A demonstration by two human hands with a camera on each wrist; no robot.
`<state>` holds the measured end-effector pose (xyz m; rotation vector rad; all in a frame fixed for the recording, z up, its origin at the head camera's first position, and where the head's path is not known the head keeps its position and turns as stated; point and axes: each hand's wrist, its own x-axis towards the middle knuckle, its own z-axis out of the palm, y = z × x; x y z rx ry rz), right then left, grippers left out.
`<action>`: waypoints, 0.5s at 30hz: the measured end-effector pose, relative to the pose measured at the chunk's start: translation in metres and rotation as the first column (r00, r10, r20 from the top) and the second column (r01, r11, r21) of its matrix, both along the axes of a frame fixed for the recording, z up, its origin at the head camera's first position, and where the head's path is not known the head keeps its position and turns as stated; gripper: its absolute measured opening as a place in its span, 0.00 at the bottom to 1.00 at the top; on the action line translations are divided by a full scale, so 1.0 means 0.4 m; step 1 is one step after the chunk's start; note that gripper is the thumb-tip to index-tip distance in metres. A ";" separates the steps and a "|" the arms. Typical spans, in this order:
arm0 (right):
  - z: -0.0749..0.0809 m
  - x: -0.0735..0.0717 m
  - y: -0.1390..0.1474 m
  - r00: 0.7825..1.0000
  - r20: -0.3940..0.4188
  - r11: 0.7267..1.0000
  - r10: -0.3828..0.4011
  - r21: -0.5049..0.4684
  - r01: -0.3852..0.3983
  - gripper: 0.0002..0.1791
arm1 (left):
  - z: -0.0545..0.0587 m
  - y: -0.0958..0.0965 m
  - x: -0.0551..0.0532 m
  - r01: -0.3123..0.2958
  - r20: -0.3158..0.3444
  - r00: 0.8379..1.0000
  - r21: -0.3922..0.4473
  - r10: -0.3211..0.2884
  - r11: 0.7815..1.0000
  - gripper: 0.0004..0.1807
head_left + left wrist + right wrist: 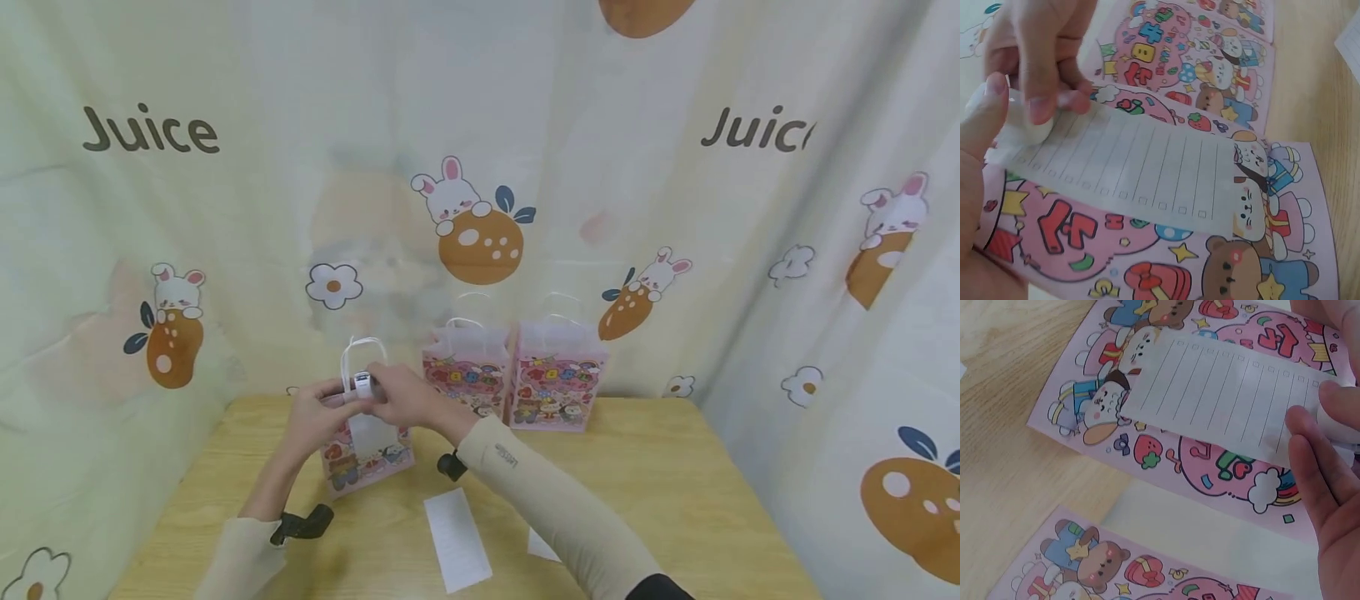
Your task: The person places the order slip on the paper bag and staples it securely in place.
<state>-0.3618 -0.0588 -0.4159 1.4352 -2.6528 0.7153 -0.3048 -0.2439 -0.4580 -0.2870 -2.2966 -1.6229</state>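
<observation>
A pink cartoon gift bag (pixel 345 473) with white handles stands at the left of the table. Against its front hangs a lined white paper slip (pixel 1122 164) with a column of small checkboxes. My left hand (pixel 313 418) pinches the bag's top edge together with the slip's upper end, thumb in front. In my right hand (pixel 408 398), fingers and thumb grip a small white rounded tool (pixel 1036 130) at that same edge. Fingers partly cover the tool, and its exact kind is unclear. Both hands meet below the handles.
Two similar pink bags, a middle one (pixel 465 375) and a right one (pixel 558 383), stand at the back near the printed curtain (pixel 570 167). A loose lined slip (pixel 457 540) lies on the wooden table (pixel 660 492). Another slip (pixel 542 547) shows partly behind the right sleeve.
</observation>
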 end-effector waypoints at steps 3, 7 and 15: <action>0.007 0.001 -0.003 1.000 0.016 1.000 0.023 -0.011 -0.023 0.26 | 0.006 -0.011 0.010 0.030 -0.016 0.999 0.022 -0.030 0.999 0.19; 0.012 0.001 0.000 0.998 0.040 0.999 0.048 -0.026 -0.047 0.30 | 0.032 -0.011 0.034 0.038 -0.060 0.998 0.040 -0.036 0.998 0.13; 0.028 0.015 0.012 0.985 0.165 0.990 0.049 -0.139 -0.026 0.29 | 0.023 -0.038 0.029 -0.044 -0.076 0.996 -0.040 0.041 0.998 0.11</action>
